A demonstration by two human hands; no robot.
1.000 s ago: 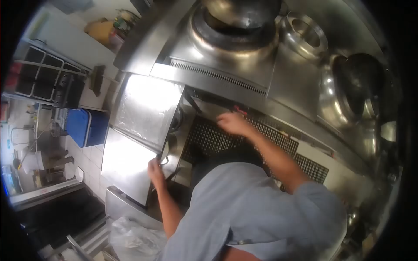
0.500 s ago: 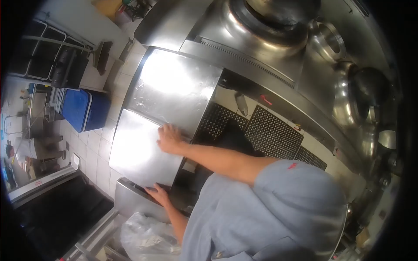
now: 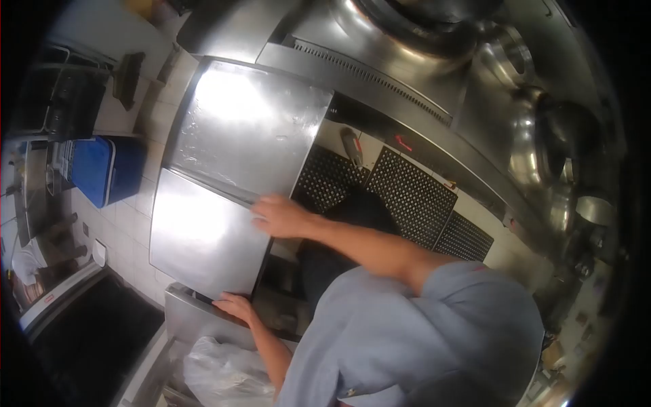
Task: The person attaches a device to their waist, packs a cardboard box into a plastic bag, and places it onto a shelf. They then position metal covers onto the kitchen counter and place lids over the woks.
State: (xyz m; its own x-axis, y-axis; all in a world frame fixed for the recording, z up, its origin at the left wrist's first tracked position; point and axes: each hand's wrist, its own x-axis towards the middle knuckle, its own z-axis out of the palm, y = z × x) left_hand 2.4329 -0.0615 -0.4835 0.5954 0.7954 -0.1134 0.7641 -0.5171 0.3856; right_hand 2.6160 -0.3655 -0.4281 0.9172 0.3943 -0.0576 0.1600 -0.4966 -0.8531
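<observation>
Right hand [image 3: 281, 216] lies flat and open on the edge where the two steel lids [image 3: 203, 234] meet, about 9 o'clock of centre. Left hand [image 3: 234, 306] is down at 7 o'clock, fingers curled over the near lid's lower edge, beside a plastic bag [image 3: 217, 370].

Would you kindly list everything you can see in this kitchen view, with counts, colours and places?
steel lid panels: two, silver, side by side left of centre.
wok burners: two at least, steel, along the top and right.
floor mats: three, black perforated, on the floor below the range.
cooler box: one, blue, on the tiled floor at left.
plastic bag: one, clear, bottom centre.
brush: one, dark, upper left on the floor.
shirt: one, grey-blue, lower right.
right hand: flat on the seam between the panels.
left hand: at the nearer panel's lower edge.
</observation>
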